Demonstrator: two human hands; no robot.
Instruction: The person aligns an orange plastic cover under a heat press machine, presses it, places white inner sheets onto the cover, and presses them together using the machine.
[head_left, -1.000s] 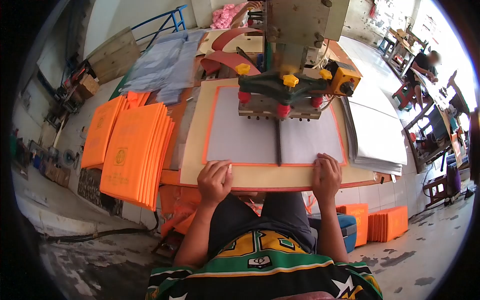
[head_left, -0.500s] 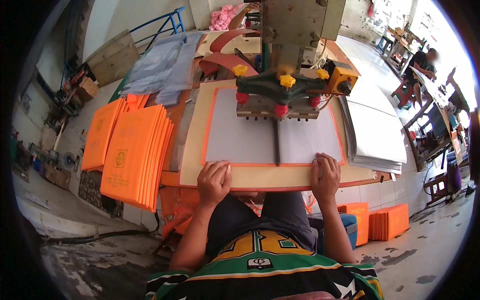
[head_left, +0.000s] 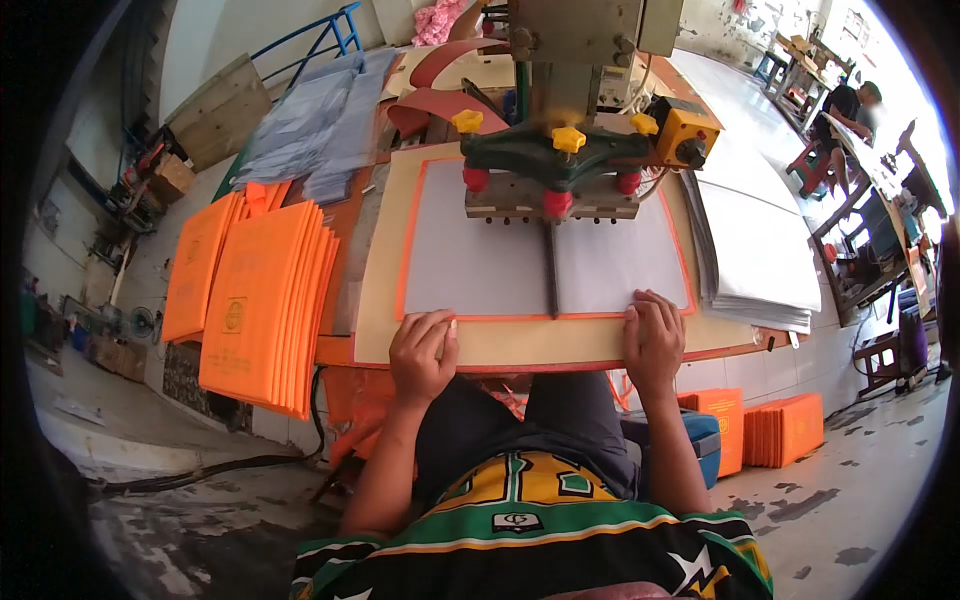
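Note:
An opened orange folder cover point(head_left: 400, 285), with pale grey sheets inside its orange border and a dark strip down the middle, lies flat on a tan board point(head_left: 480, 345). My left hand point(head_left: 424, 350) is at its front left corner, fingers curled and closed against the edge. At the front right corner, my right hand point(head_left: 655, 335) rests with bent fingers together on the rim. Above the far part of the cover stands a press head point(head_left: 555, 195) with yellow knobs and red fittings; it hides part of the sheets. Whether the head touches the sheets I cannot tell.
Finished-looking orange folders point(head_left: 260, 300) stand stacked at the left. White sheets point(head_left: 755, 240) are piled on the right, and clear plastic sleeves point(head_left: 315, 120) lie at the back left. A yellow control box point(head_left: 688, 135) sits beside the press. Another person point(head_left: 850, 115) sits at a far bench.
The whole view has shifted slightly, with the table appearing a little higher. Both hands remain at the cover's front corners.

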